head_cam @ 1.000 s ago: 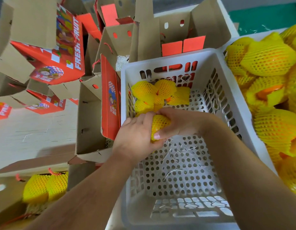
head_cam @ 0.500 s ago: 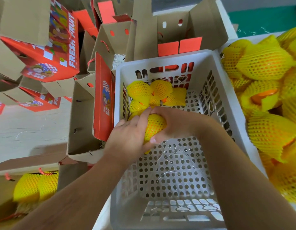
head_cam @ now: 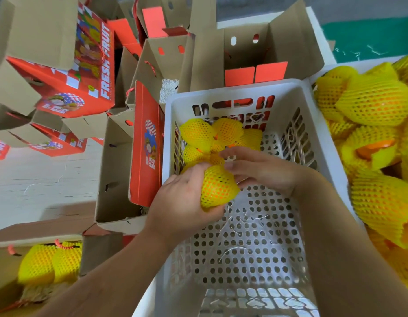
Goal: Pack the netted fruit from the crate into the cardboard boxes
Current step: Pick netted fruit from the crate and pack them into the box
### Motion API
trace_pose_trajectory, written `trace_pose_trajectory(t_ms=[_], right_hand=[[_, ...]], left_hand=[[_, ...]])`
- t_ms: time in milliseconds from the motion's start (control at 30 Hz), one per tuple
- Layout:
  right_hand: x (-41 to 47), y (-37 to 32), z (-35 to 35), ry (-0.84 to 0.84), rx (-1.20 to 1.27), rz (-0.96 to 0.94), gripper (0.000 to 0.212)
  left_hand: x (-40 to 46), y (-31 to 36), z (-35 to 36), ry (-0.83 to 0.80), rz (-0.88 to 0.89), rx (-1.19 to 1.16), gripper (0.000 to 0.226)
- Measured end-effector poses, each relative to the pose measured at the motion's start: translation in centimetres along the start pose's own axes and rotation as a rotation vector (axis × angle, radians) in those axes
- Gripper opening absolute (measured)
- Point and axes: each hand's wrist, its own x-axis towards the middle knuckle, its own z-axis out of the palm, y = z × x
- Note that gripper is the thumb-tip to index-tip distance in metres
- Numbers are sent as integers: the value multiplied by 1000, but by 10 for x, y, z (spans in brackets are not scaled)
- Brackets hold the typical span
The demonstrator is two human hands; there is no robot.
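My left hand (head_cam: 180,202) grips a fruit in yellow foam netting (head_cam: 217,187) above the white perforated crate (head_cam: 312,138). My right hand (head_cam: 260,168) rests against the fruit's far side, its fingers spread and touching the top of the net. Several more netted fruit (head_cam: 212,136) lie in the crate's far left corner. An open cardboard box with a red printed side (head_cam: 117,170) stands just left of the crate. Another box at the lower left (head_cam: 6,266) holds two netted fruit (head_cam: 49,263).
A second white container at the right (head_cam: 372,143) is heaped with netted fruit. More open cardboard boxes (head_cam: 251,49) stand behind the crate, and red "FRESH FRUIT" boxes (head_cam: 84,72) are piled at the upper left. Loose straw strands lie on the crate floor.
The netted fruit has come up off the pile and toward me. My right hand has loosened from gripping it and now only touches its top, while my left hand carries it.
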Motion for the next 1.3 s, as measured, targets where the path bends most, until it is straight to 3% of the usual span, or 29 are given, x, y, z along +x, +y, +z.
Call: trace_pose_trajectory(t_ms=[100, 167, 233, 400, 567, 800, 867, 967, 1067, 1167, 1233, 1300], right_hand=[[19, 23, -8, 543, -411, 35, 46], [35, 41, -1, 754, -516, 6, 52], [52, 56, 10, 784, -516, -28, 62], [105, 49, 16, 779, -863, -123, 91], [134, 26, 3, 873, -1202, -79, 55], [97, 35, 5, 796, -866, 5, 85], [74, 33, 9, 843, -755, 68, 77], [31, 16, 27, 836, -370, 184, 63], [-21, -5, 61, 838, 20, 136, 40], [-67, -17, 107, 816, 292, 33, 40], [-85, -24, 142, 816, 409, -56, 46], [-90, -32, 178, 831, 452, -154, 48]], left_hand=[[-1, 0, -2, -40, -24, -49, 80], [0, -1, -2, -49, -35, -71, 81], [1, -2, 0, -47, -18, -56, 83], [2, -3, 2, -17, 7, -54, 80], [1, -5, 2, -11, 34, -64, 80], [0, -5, 0, 37, 75, -66, 81], [-2, -5, 0, 52, 72, -111, 81], [-3, -5, -4, 17, 82, -220, 79], [-8, -5, -8, -16, 154, -283, 82], [-35, -3, -18, -102, 120, -622, 85], [-64, -3, -29, -172, 35, -986, 75], [-94, -14, -40, -216, -67, -1195, 65]])
